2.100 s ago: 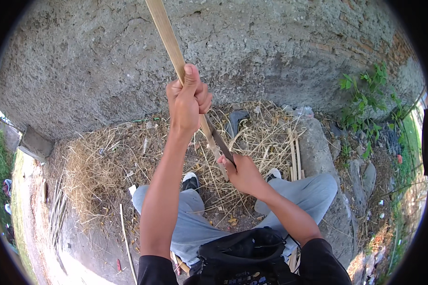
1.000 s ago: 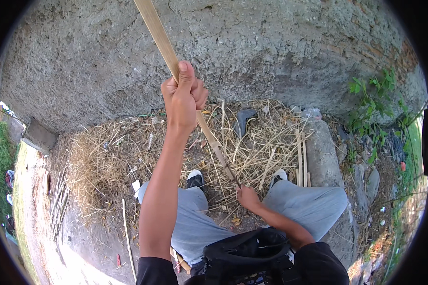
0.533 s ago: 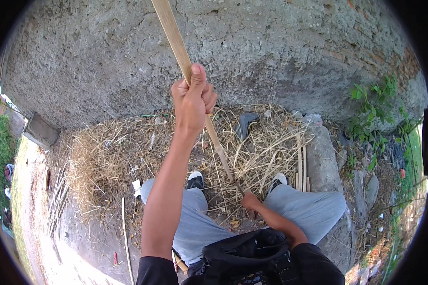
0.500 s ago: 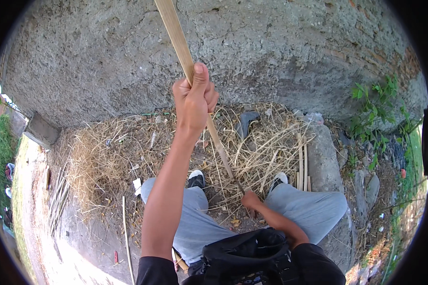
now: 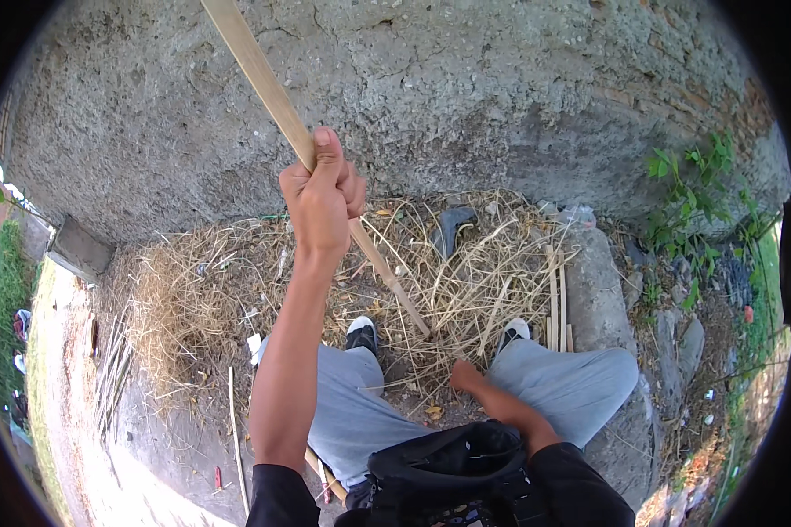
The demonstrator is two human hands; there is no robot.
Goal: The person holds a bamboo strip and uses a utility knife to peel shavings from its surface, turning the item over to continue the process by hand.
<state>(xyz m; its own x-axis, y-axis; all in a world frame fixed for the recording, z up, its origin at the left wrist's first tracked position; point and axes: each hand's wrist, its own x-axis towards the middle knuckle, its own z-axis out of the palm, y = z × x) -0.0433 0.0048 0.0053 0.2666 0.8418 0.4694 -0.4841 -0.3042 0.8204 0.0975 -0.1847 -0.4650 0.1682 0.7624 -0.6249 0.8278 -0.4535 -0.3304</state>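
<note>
A long, flat, pale bamboo strip slants from the top of the view down toward the ground between my feet. My left hand is closed round it near its middle, thumb pointing up along it. The strip's lower end rests over thin shavings near my shoes. Low between my knees, my right hand is curled into a fist just right of and nearer than that lower end. What it grips is hidden by the fingers and too small to name.
A rough grey wall rises in front. Thicker strips lie by a concrete ledge at right. A tangled pile of fine shavings sits at left, with a dark scrap near the wall. Leafy weeds grow at right.
My left hand has moved left and slightly down, swinging the strip's upper part left. The strip's lower end has come apart from my right hand, which stays nearly in place, slightly lower.
</note>
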